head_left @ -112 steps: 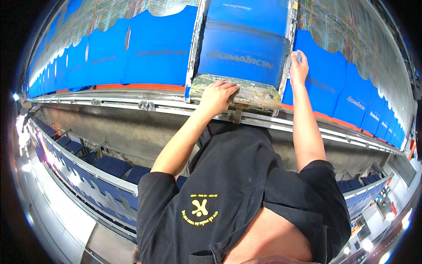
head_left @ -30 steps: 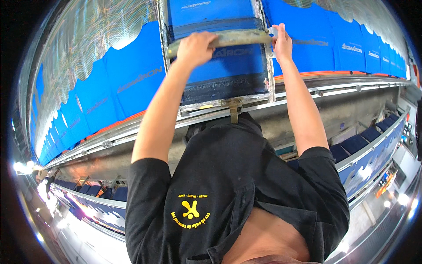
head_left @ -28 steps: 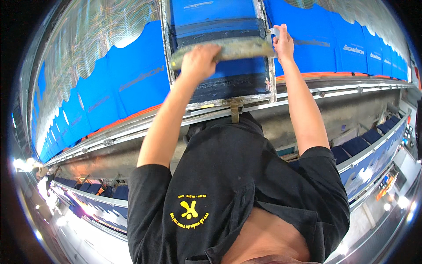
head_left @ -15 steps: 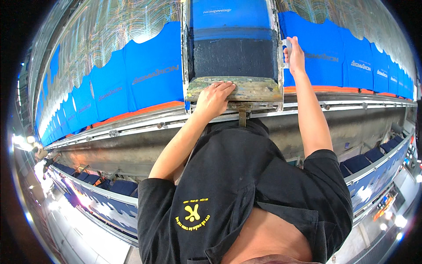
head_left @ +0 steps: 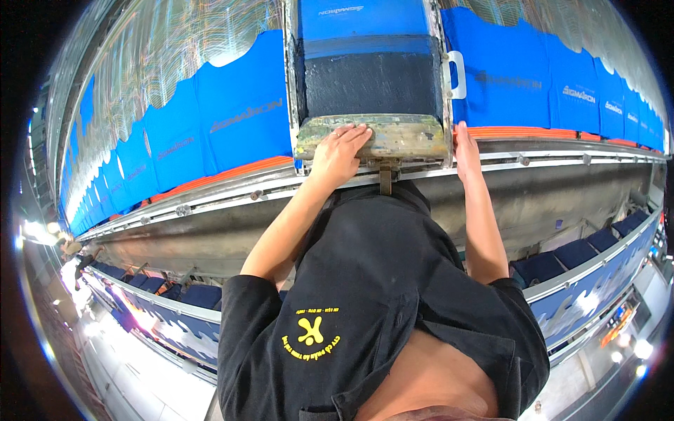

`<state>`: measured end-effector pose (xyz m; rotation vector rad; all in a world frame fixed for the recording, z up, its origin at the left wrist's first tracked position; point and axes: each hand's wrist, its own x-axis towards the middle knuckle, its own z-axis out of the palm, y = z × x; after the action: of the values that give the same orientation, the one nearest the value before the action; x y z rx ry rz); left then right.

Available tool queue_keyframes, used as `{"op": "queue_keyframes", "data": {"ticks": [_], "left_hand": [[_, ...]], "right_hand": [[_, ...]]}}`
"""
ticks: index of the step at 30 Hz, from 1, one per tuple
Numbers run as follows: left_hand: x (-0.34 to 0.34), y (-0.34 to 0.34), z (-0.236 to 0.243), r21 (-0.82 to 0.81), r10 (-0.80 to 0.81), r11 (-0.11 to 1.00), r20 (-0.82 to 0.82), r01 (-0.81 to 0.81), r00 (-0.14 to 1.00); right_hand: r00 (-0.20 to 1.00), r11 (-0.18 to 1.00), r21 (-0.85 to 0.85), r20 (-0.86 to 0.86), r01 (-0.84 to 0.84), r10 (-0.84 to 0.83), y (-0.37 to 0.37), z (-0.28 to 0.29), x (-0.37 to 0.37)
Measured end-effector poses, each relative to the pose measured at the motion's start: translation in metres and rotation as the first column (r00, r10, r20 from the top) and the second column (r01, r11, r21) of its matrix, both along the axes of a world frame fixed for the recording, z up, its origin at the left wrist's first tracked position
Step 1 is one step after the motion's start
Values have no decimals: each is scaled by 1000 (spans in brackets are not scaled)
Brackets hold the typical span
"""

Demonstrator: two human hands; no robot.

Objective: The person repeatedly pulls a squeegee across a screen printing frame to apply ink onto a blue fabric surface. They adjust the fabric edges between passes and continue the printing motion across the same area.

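A screen-printing frame [head_left: 292, 84] lies in front of me, with black ink [head_left: 372, 83] over the near part of its blue mesh. Across its near end sits a paint-stained squeegee [head_left: 407, 135] with a thick, rounded grip. My left hand [head_left: 340, 153] lies over the left half of that grip, fingers bent across the top and the thumb hidden. Beside the frame's near right corner is my right hand [head_left: 468, 151], its fingers stretched forward along the outer side and partly hidden. A white handle [head_left: 460, 76] on the frame's right side stands free, beyond my right fingertips.
Blue fabric pieces [head_left: 246, 105] lie along a long table on both sides of the frame. A metal rail [head_left: 547, 158] with knobs follows its near edge. A clamp [head_left: 385, 175] sits below the squeegee. Dark blue pads [head_left: 576, 254] line a lower rack behind me.
My right hand has let go of the white handle and come back toward me to the frame's near corner. My left hand stays on the squeegee.
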<state>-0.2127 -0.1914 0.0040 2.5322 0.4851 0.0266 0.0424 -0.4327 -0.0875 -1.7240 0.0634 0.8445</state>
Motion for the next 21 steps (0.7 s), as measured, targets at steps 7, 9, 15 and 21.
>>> {"op": "queue_keyframes", "data": {"ticks": [7,9,15,21], "left_hand": [[3,4,-3,-2,-18,1000,19,19,1000],[8,2,5,3,-25,1000,63,25,998],[33,-20,26,-18,-30,999,80,32,996],[46,-31,9,-22,-105,994,-48,104,993]], "right_hand": [[953,972,-139,212,-191,218,1,-33,15],[926,960,-184,280,-208,255,-2,-20,26],[970,973,-81,100,-216,223,-6,26,62],[985,991,-63,121,-114,121,-36,-27,65]]}}
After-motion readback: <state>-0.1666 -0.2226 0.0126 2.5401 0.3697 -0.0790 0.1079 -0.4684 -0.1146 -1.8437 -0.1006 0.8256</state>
